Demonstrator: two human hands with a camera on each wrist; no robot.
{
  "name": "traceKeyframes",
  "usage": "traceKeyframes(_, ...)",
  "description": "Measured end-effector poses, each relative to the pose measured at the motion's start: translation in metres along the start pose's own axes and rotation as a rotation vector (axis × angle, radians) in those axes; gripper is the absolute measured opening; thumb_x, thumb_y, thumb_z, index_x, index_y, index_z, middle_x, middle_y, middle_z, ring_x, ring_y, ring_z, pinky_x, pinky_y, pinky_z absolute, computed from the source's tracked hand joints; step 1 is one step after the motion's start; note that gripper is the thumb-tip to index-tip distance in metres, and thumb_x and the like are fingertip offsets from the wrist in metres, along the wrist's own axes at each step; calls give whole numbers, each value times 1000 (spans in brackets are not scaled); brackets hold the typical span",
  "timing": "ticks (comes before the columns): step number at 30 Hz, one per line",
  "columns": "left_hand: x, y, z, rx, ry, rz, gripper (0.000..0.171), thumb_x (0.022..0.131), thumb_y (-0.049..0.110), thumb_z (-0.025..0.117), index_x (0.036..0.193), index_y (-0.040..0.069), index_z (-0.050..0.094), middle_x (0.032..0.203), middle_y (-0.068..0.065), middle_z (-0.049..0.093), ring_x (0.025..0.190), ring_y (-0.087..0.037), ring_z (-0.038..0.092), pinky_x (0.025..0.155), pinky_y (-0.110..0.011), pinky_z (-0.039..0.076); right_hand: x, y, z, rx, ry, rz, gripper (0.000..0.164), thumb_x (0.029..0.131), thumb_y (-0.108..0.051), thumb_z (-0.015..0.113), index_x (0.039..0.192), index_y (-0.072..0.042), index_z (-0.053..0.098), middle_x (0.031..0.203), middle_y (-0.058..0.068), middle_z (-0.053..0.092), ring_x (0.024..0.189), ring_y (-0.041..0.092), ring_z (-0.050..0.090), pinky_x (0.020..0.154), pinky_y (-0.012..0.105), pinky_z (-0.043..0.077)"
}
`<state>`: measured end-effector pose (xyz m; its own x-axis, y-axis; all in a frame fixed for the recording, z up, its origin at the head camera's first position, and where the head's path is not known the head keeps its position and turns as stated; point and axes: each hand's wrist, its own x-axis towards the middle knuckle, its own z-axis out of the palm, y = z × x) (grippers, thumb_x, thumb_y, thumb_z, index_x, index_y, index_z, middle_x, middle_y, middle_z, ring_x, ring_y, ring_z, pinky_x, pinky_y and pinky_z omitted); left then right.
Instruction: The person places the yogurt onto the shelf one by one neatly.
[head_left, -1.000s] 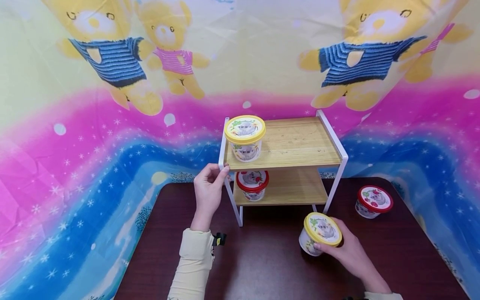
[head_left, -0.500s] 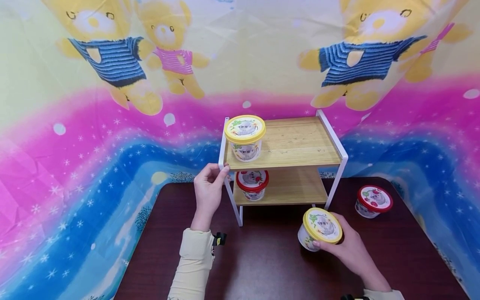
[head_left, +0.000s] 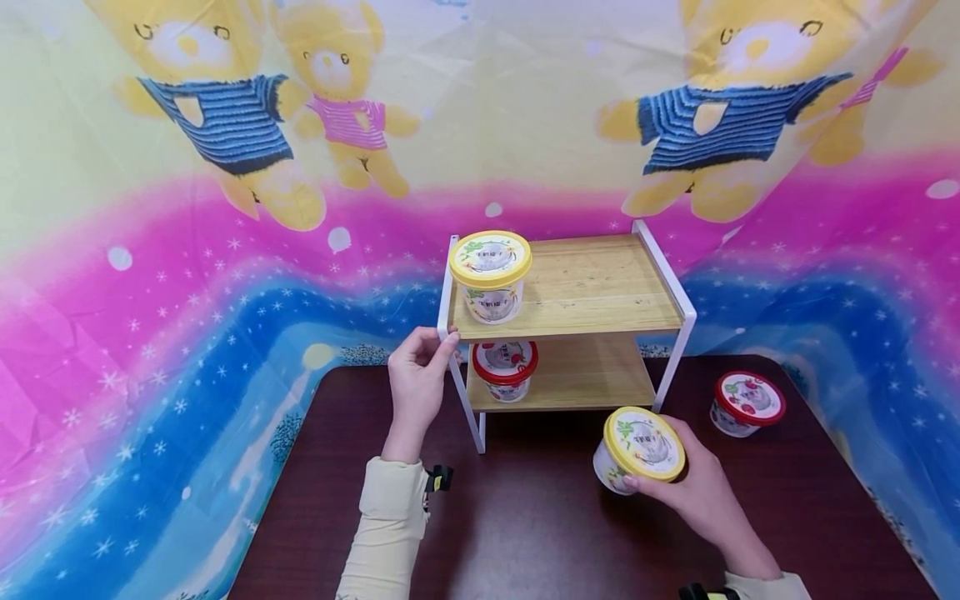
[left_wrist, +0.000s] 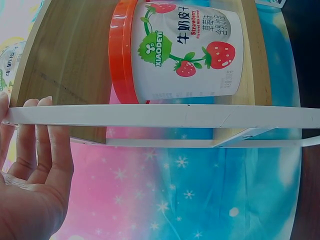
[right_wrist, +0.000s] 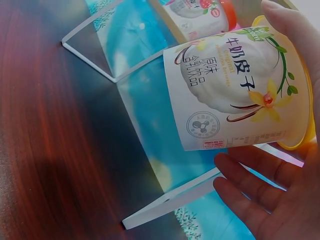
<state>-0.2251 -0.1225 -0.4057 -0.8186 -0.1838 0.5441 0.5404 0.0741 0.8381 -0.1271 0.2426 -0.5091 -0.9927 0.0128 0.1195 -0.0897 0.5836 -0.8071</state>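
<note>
My right hand (head_left: 701,487) grips a white tub with a yellow lid (head_left: 641,446), tilted, in front of the small two-tier shelf (head_left: 600,283). In the right wrist view, vanilla flowers and Chinese lettering show on the tub (right_wrist: 240,90), held above the table. At the top of the shelf's left front post, my left hand (head_left: 416,379) pinches the white frame (left_wrist: 150,116) between thumb and fingers. Another yellow-lidded tub (head_left: 491,279) stands on the upper board's left side. Below it, a red-lidded strawberry tub (head_left: 505,371) sits on the lower board.
A second red-lidded tub (head_left: 747,404) stands on the dark wooden table (head_left: 525,542), right of the shelf. Behind the shelf hangs a cloth backdrop (head_left: 487,150) printed with teddy bears. The upper board's right part (head_left: 600,283) is bare.
My right hand has raised the yellow-lidded tub a little and moved it slightly away from me, toward the shelf. The left hand has stayed at the shelf's post.
</note>
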Motion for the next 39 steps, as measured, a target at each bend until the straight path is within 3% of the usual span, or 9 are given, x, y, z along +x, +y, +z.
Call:
traceKeyframes(6, 0, -4, -1, 11, -11, 27, 15, 95, 17, 75, 97, 2, 72, 98, -9, 75, 69, -27, 68, 69, -37, 61, 1, -6, -1, 0, 29, -41, 93, 73, -39, 94, 146, -12, 44, 130, 7, 59, 110, 22, 53, 85, 21, 48)
traceKeyframes(13, -1, 1, 0, 20, -2, -18, 7, 95, 3, 72, 97, -4, 70, 100, -15, 75, 71, -40, 67, 70, -34, 61, 5, -17, -6, 29, 40, -78, 91, 74, -33, 94, 147, -12, 44, 130, 8, 58, 110, 23, 53, 84, 19, 48)
traceKeyframes(21, -4, 29, 3, 19, -6, -1, 10, 95, 2, 72, 95, -8, 68, 96, -17, 74, 71, -48, 64, 68, -36, 61, 8, -31, -10, 51, 43, -88, 92, 74, -30, 94, 148, -14, 42, 132, 7, 57, 113, 21, 50, 83, 18, 49)
traceKeyframes(33, -3, 27, 4, 23, -3, 15, 9, 95, 1, 72, 95, -7, 69, 96, -15, 75, 70, -48, 64, 67, -34, 61, 11, -41, -12, 20, 109, -154, 96, 68, -27, 98, 147, -12, 45, 129, 4, 59, 110, 10, 50, 88, 13, 43)
traceKeyframes(39, -3, 28, 3, 21, -5, 10, 10, 95, 3, 72, 94, -6, 69, 96, -16, 74, 71, -49, 64, 67, -34, 60, 13, -48, -17, 9, 110, -154, 96, 70, -28, 97, 148, -12, 43, 129, 5, 58, 110, 12, 50, 86, 14, 44)
